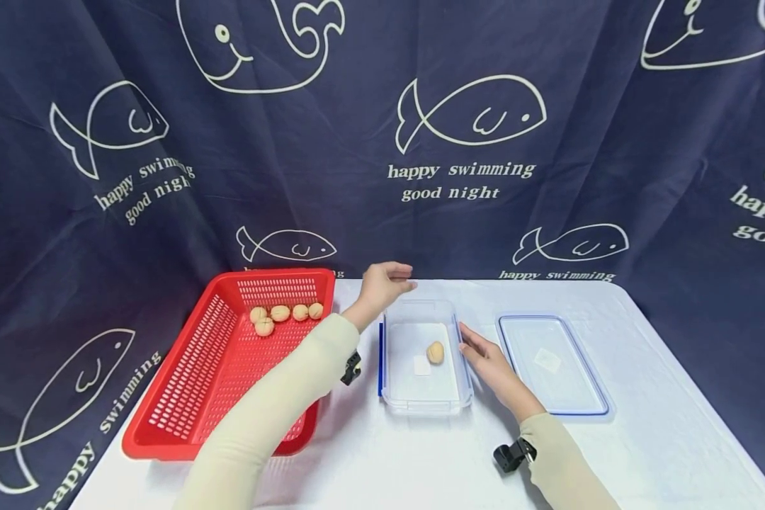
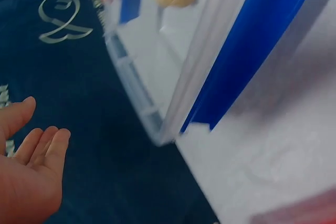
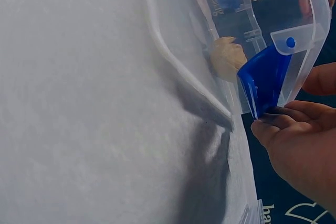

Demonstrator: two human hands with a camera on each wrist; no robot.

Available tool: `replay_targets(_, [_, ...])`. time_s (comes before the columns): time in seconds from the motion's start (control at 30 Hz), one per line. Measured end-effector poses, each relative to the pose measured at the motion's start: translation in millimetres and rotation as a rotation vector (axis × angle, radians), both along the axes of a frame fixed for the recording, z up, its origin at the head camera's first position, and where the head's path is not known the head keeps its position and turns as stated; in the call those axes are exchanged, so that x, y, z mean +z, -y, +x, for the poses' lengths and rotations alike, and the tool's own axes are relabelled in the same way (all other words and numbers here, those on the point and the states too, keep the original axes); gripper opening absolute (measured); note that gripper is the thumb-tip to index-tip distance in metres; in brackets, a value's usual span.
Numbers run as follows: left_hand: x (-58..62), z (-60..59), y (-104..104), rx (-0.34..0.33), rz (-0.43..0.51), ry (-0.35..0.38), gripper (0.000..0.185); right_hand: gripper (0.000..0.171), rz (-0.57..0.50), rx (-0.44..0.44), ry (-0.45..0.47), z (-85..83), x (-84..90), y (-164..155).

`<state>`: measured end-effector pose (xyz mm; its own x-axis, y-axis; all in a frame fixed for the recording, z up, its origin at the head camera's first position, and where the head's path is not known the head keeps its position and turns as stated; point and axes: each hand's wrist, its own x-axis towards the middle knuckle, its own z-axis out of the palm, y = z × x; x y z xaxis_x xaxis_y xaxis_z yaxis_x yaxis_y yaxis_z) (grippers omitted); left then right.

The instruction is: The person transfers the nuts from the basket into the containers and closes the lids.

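Observation:
A clear plastic container (image 1: 421,405) with blue side clips sits mid-table and holds one walnut (image 1: 435,352) beside a white label. My left hand (image 1: 400,278) hovers over its far left corner, fingers relaxed and empty; the left wrist view shows the open palm (image 2: 31,177) apart from the container (image 2: 152,108). My right hand (image 1: 470,345) lies along the container's right wall with straight fingers. In the right wrist view its fingertips (image 3: 273,127) touch the lower edge of the blue clip (image 3: 262,85), with the walnut (image 3: 227,56) just behind the wall.
A red slotted basket (image 1: 223,382) at the left holds several walnuts (image 1: 280,313) at its far end. The container's flat lid (image 1: 551,365) lies to the right on the white tablecloth. A dark blue fish-print curtain hangs behind the table.

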<state>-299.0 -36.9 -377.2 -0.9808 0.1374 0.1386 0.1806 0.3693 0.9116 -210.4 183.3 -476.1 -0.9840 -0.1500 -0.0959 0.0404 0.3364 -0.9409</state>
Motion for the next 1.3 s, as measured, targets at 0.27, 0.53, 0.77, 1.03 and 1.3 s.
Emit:
replay_targets(0.27, [28.1, -8.7, 39, 0.099, 0.139, -0.066, 0.032, 0.054, 0.003, -0.003, 0.008, 0.3, 1.1, 1])
replay_targets(0.53, [31.5, -14.8, 82, 0.19, 0.226, -0.093, 0.033, 0.053, -0.003, -0.002, -0.004, 0.5, 0.0, 1])
replay_targets(0.77, [24.6, -15.4, 115, 0.289, 0.216, -0.087, 0.033, 0.053, -0.016, -0.003, -0.006, 0.1, 0.4, 1])
replay_targets(1.03, [9.9, -12.5, 148, 0.352, 0.265, -0.066, 0.034, 0.052, -0.013, 0.002, -0.016, -0.2, 0.7, 1])
replay_targets(1.3, [-8.3, -5.0, 173, 0.439, 0.253, -0.066, 0.033, 0.052, -0.012, 0.002, 0.0, 0.4, 0.8, 1])
